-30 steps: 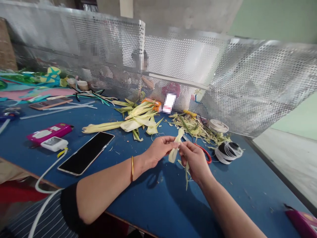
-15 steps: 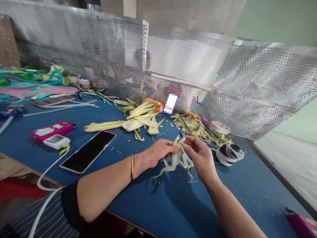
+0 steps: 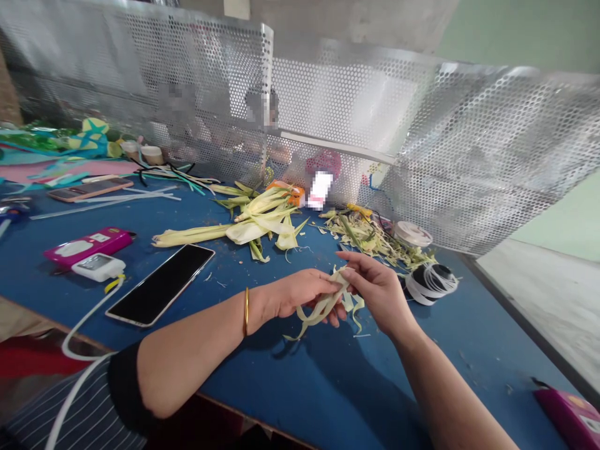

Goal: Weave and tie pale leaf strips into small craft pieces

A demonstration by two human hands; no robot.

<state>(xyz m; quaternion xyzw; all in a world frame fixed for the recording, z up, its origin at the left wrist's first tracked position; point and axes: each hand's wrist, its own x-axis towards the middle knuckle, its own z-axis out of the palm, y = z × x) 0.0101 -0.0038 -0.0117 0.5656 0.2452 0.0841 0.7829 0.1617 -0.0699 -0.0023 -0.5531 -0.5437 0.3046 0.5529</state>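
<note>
Both hands meet over the blue table (image 3: 304, 387) a little right of centre. My left hand (image 3: 300, 294), a gold bangle on its wrist, pinches a bunch of pale yellow leaf strips (image 3: 323, 305) whose loose ends curl down to the tabletop. My right hand (image 3: 377, 289) grips the same strips from the right with thumb and forefinger, its other fingers curled. Behind the hands lie a pile of whole pale green leaves (image 3: 255, 222) and a heap of leaf trimmings (image 3: 370, 240).
A black phone (image 3: 162, 284), a pink case (image 3: 87, 244) and a white charger (image 3: 96, 267) with its cable lie left. A white cord spool (image 3: 430, 281) and a round tape roll (image 3: 412, 234) sit right. A perforated metal screen (image 3: 328, 125) walls the back. Craft scraps crowd the far left.
The single leaf piece held upright has been split into several strips, which now hang low and curl onto the table. Both hands have dropped slightly and stayed together.
</note>
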